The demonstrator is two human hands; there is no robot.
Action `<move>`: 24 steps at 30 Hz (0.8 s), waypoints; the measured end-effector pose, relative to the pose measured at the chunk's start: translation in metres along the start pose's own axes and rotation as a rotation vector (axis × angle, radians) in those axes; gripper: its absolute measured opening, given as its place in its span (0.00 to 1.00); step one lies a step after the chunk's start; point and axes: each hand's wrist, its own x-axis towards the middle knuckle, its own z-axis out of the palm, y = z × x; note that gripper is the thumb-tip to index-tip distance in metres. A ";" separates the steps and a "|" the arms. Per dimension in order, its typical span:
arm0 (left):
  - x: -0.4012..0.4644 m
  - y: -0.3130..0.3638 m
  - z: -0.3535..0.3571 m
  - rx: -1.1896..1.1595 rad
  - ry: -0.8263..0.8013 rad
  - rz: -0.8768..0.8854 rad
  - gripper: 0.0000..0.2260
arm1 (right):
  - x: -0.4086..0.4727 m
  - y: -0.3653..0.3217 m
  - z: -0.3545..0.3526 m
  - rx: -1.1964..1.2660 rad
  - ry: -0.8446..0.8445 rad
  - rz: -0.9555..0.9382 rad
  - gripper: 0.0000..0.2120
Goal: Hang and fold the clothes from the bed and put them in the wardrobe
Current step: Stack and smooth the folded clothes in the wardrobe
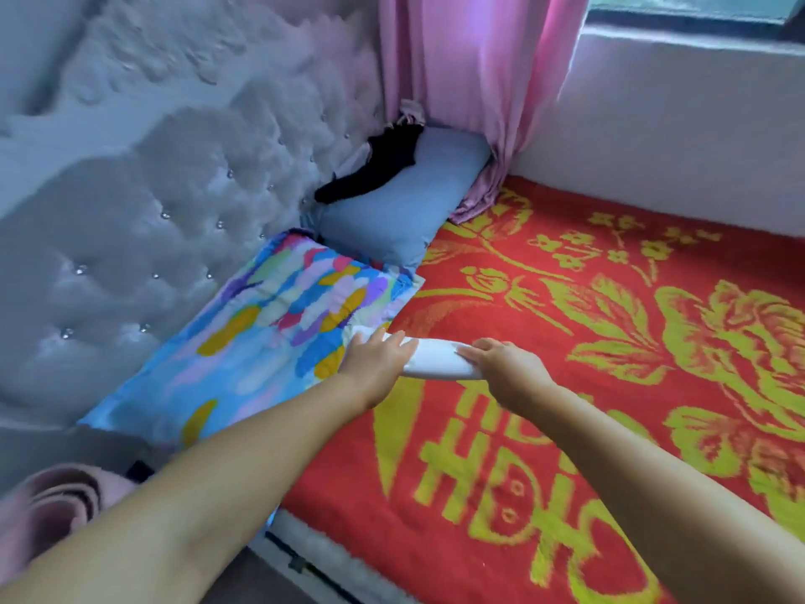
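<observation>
White cloth, folded or rolled into a narrow bundle (440, 358), is lying on the red and yellow floral blanket (610, 324) that is covering the bed, just beside the near right corner of the multicoloured pillow (270, 333). Both hands are resting on it: the left hand (378, 358) is lying over its left end with fingers fairly straight and spread, and the right hand (501, 366) is pressing its right end; whether the right fingers are curling under the cloth I cannot tell, since the picture is soft there. The likely trouble is the bundle springing loose: if the hands are lifting it by the ends alone, the middle may be sagging and the fold falling open, so the work would need redoing. Its left end is touching the pillow's edge, so a sideways pull could be dragging the pillowcase along or catching the cloth under it. A black garment (374, 167) is draped over the far blue pillow (400, 211) by the pink curtain (475, 89), partly behind the headboard side, where it is easy to be overlooking it. No wardrobe is showing.
</observation>
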 end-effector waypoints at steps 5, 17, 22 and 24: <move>-0.133 -0.013 -0.005 -0.038 0.070 -0.316 0.29 | -0.028 -0.080 -0.023 -0.159 0.143 -0.397 0.27; -0.502 0.024 0.054 -0.210 -0.035 -0.991 0.23 | -0.163 -0.362 0.015 -0.317 0.028 -1.082 0.30; -0.657 0.063 0.094 -0.266 -0.122 -1.208 0.24 | -0.262 -0.482 0.062 -0.341 -0.056 -1.236 0.30; -0.720 0.080 0.112 -0.275 -0.166 -1.273 0.25 | -0.305 -0.526 0.089 -0.315 -0.109 -1.275 0.32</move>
